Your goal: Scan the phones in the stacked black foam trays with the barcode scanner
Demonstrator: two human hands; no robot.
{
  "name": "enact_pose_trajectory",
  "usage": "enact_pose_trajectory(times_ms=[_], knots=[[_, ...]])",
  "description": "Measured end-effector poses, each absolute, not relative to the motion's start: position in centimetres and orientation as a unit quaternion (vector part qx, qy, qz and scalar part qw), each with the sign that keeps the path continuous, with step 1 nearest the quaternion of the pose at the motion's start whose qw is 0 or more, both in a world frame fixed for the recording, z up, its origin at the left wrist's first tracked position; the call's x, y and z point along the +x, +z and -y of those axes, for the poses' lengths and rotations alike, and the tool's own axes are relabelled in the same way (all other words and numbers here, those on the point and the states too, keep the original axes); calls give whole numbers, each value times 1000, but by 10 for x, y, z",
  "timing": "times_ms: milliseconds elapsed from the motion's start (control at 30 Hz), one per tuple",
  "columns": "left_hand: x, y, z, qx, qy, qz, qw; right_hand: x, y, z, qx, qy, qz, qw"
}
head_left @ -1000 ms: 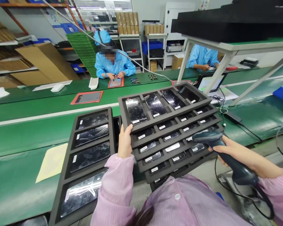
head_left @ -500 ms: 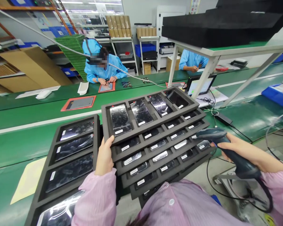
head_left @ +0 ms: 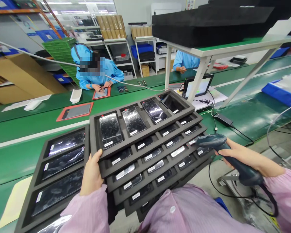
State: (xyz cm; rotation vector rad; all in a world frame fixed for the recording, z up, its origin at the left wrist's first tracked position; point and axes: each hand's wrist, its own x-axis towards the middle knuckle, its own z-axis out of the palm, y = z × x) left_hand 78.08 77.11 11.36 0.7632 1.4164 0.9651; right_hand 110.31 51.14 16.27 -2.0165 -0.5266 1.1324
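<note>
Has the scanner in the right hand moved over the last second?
Yes, rightward: the scanner in the right hand now sits closer to the black power adapter, having shifted toward the right end of the tray stack.

The trays [head_left: 94, 132] look matt foam, the screen panels [head_left: 110, 128] glossy glass, the scanner [head_left: 239, 167] smooth plastic.

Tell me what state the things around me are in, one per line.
Stacked dark grey rectangular foam trays: staggered, left grip at the top one's near-left corner.
Black rectangular glass panels: seated in tray slots, white labels showing.
Dark pistol-shaped barcode scanner: held in right grip, pointing toward the stack.
Black-framed rectangular display: lit.
Blue plastic bin: open, whitish material inside.
Yellow paper sheet: lying flat.
</note>
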Motion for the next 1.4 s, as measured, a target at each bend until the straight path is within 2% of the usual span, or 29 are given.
enact_pose_trajectory(times_ms=[200, 367, 567, 733, 933, 1200, 1400], knots=[[781, 115, -770, 332, 407, -615, 588, 1105, 151, -488, -791, 442, 186, 381], [782, 119, -768, 332, 405, -621, 584, 1109, 134, -477, -791, 482, 161, 340], [783, 122, -768, 332, 401, -619, 589, 1094, 142, -470, -802, 429, 159, 384], [781, 114, -772, 318, 418, -601, 603, 1069, 148, -473, -794, 439, 161, 387], [776, 108, -774, 343, 427, -573, 610, 1054, 141, -479, -778, 494, 190, 337], [773, 102, -777, 344, 441, -546, 624, 1081, 149, -471, -821, 410, 192, 348], [774, 101, -778, 328, 453, -541, 628, 1082, 153, -469, -828, 398, 199, 341]])
